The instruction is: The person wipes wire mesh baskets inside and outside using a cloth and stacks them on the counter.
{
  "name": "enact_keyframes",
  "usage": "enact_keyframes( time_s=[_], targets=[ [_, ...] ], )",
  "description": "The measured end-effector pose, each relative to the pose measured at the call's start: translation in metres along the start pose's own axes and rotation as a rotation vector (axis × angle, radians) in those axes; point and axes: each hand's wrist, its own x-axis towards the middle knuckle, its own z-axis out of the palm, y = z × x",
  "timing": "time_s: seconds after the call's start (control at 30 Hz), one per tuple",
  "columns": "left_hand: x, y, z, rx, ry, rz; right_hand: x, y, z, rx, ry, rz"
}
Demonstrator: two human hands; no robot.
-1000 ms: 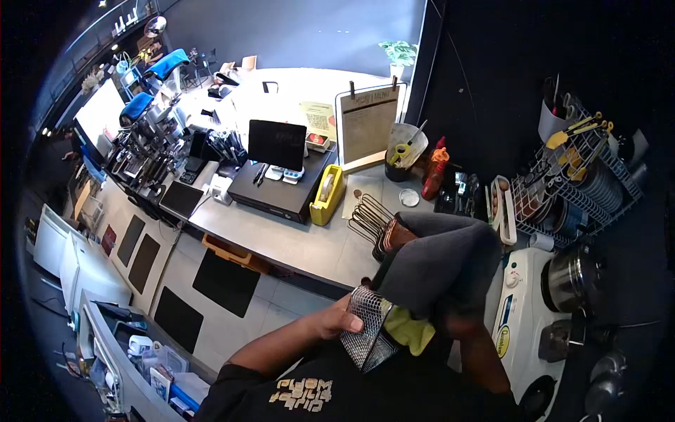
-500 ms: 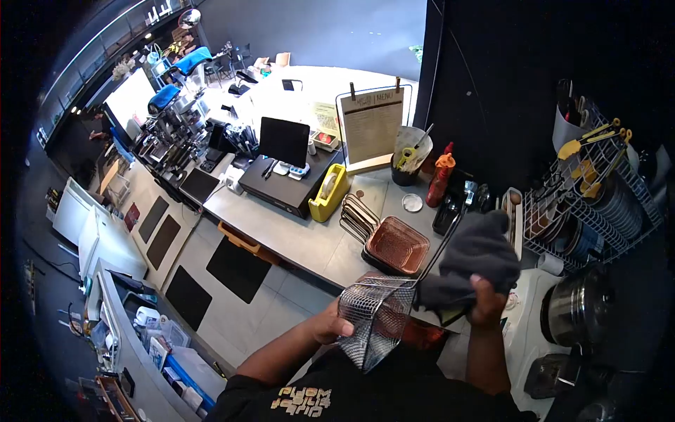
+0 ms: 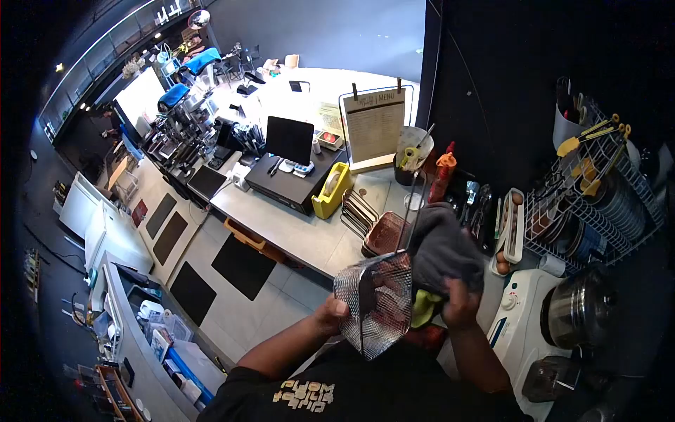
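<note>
A wire mesh fry basket (image 3: 373, 302) with a long handle hangs in front of my body. My left hand (image 3: 333, 314) grips its left side, thumb over the rim. A dark grey cloth (image 3: 444, 250) is bunched in my right hand (image 3: 460, 304), close beside the basket's handle, with a yellow-green cloth (image 3: 424, 308) below it. Just beyond, copper-coloured mesh baskets (image 3: 385, 233) sit on the counter.
A yellow tape dispenser (image 3: 332, 191), a menu board (image 3: 377, 128) and a red bottle (image 3: 441, 177) stand on the counter (image 3: 281, 239). Right are a dish rack (image 3: 598, 204), an egg tray (image 3: 512, 225) and a steel pot (image 3: 578, 309). A distant person (image 3: 111, 123) is at far left.
My right hand has moved left with the grey cloth, nearer the basket. The basket's handle now points more steeply up, and the yellow-green cloth shows more.
</note>
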Motion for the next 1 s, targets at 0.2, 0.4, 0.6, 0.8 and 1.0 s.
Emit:
enact_keyframes(
  time_s=[0.2, 0.4, 0.6, 0.8, 1.0],
  targets=[
    [0.01, 0.037, -0.02, -0.09, 0.04, 0.24, -0.027, -0.054, 0.013, 0.902, -0.152, 0.297],
    [-0.001, 0.042, -0.052, 0.304, 0.108, 0.265, -0.01, -0.073, 0.005, 0.695, -0.175, 0.34],
    [-0.02, 0.055, -0.059, 0.48, 0.13, 0.264, 0.018, -0.128, 0.042, 0.727, -0.21, 0.307],
    [-0.034, 0.111, -0.083, 0.922, 0.094, 0.329, 0.043, -0.147, 0.071, 0.408, -0.08, 0.019],
    [-0.06, 0.134, -0.112, 0.747, 0.039, 0.185, 0.056, -0.185, 0.131, 0.302, -0.067, 0.066]
  ],
)
